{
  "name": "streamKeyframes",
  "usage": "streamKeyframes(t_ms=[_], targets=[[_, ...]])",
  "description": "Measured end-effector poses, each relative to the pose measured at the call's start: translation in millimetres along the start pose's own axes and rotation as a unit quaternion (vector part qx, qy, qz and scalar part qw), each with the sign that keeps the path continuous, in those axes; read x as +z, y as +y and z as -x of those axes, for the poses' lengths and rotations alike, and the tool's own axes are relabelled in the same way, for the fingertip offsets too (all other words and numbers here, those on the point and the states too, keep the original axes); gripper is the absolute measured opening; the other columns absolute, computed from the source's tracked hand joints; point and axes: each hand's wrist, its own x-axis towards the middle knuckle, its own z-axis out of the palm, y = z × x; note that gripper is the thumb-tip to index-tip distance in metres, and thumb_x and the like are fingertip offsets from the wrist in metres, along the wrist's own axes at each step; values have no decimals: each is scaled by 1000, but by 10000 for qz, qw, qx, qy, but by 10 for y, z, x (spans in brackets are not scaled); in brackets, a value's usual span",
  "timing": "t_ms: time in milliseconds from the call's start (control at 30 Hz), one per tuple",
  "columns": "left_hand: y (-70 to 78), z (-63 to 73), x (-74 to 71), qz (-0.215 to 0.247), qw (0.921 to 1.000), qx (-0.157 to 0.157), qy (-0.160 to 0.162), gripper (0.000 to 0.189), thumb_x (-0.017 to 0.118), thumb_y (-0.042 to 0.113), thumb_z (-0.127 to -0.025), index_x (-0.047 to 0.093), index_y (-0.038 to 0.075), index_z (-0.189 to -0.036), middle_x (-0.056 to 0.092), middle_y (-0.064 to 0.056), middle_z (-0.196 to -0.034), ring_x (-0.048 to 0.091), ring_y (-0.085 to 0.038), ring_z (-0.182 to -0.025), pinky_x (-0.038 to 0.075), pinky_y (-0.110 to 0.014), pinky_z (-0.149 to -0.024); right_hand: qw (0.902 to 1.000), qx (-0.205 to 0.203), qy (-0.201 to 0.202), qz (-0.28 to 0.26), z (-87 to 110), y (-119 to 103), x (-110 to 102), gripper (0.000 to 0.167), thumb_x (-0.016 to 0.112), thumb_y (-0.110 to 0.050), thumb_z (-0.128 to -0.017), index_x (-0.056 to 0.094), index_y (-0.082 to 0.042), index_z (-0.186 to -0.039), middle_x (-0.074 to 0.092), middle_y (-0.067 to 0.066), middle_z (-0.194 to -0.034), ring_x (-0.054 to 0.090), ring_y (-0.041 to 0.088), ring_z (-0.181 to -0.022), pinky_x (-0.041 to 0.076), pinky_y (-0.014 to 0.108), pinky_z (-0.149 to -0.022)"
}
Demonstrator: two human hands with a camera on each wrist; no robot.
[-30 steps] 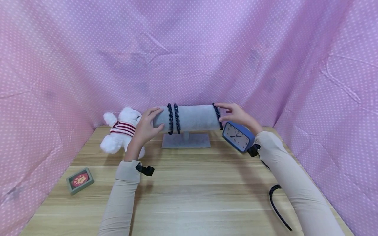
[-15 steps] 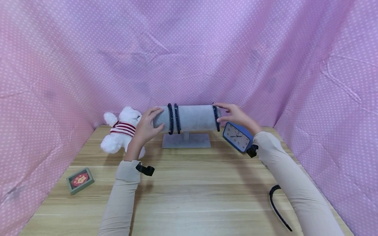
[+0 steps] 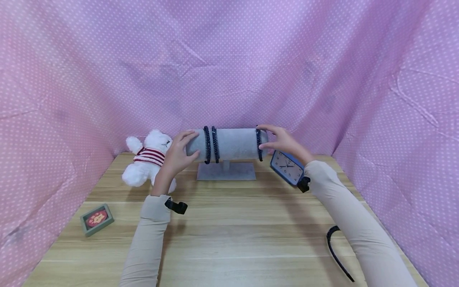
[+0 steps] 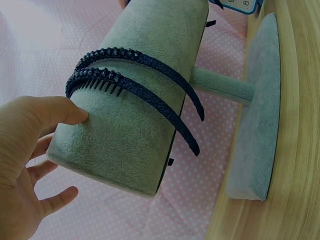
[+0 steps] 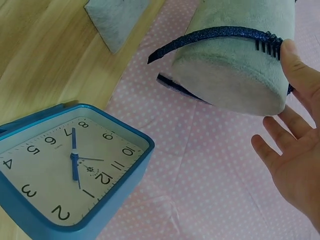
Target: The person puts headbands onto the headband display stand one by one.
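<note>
A grey velvet headband stand (image 3: 236,143), a horizontal roll on a post and flat base, stands at the back of the table. My left hand (image 3: 177,154) grips the roll's left end, thumb at its near side in the head view. Just inward of it, two dark beaded headbands (image 3: 207,145) (image 4: 165,69) arch over the roll side by side. At the opposite end, my right hand (image 3: 283,142) pinches a third dark headband (image 5: 220,34) around the roll. In the right wrist view the thumb presses by its comb teeth, and its tips point past the roll's end.
A blue clock (image 3: 287,166) stands right of the stand, below my right hand. A white plush toy (image 3: 143,173) in a striped shirt sits behind my left wrist. Another dark headband (image 3: 335,255) lies beside my right sleeve; a small green-framed tray (image 3: 89,231) lies at left.
My right hand has moved left, sliding the third headband from the roll's right end further onto it and turning it more upright. The left hand has stayed in place.
</note>
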Motion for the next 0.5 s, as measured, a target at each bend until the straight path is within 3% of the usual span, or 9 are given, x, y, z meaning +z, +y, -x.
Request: streamKeyframes(t_ms=[67, 167, 233, 333, 400, 500], targets=[[4, 4, -3, 6, 10000, -8, -11, 59, 76, 13, -89, 57, 9, -145, 48, -14, -152, 40, -36, -144, 38, -54, -116, 10000, -32, -14, 20, -15, -11, 16, 69, 81, -20, -88, 51, -13, -149, 47, 12, -158, 41, 36, -147, 32, 62, -119], [7, 8, -7, 6, 10000, -17, -22, 60, 76, 13, -89, 57, 9, -145, 48, -14, -152, 40, -36, -144, 39, -53, -116, 10000, -61, -55, 44, -34, -49, 42, 69, 82, -20, -87, 51, -14, -149, 47, 12, -158, 42, 36, -146, 45, 58, -110], [8, 10, -8, 10, 10000, -22, -32, 60, 76, 13, -89, 56, 9, -145, 48, -14, -152, 40, -36, -144, 39, -53, -116, 9999, -67, -79, 89, -52, -66, 66, 69, 82, -20, -87, 51, -14, -149, 47, 12, -158, 45, 36, -143, 56, 53, -95], [3, 9, -6, 3, 10000, -19, -38, 60, 76, 13, -89, 56, 10, -146, 48, -13, -152, 40, -35, -144, 39, -53, -115, 9999, 4, -79, 151, -70, -103, 97, 69, 82, -23, -87, 51, -17, -149, 47, 12, -157, 51, 36, -136, 61, 48, -75], [-1, 9, -4, 9, 10000, -19, -38, 60, 76, 14, -89, 56, 10, -146, 48, -13, -152, 40, -35, -143, 40, -53, -115, 9997, 40, -82, 228, -87, -116, 117, 70, 82, -27, -87, 51, -19, -149, 47, 11, -157, 53, 36, -133, 62, 46, -70], [-7, 10, -1, 3, 10000, -26, -40, 60, 75, 14, -90, 56, 10, -146, 48, -13, -152, 40, -35, -144, 40, -53, -115, 9996, 101, -69, 271, -104, -130, 135, 71, 84, -30, -85, 51, -22, -148, 48, 9, -157, 52, 35, -134, 61, 49, -80]])
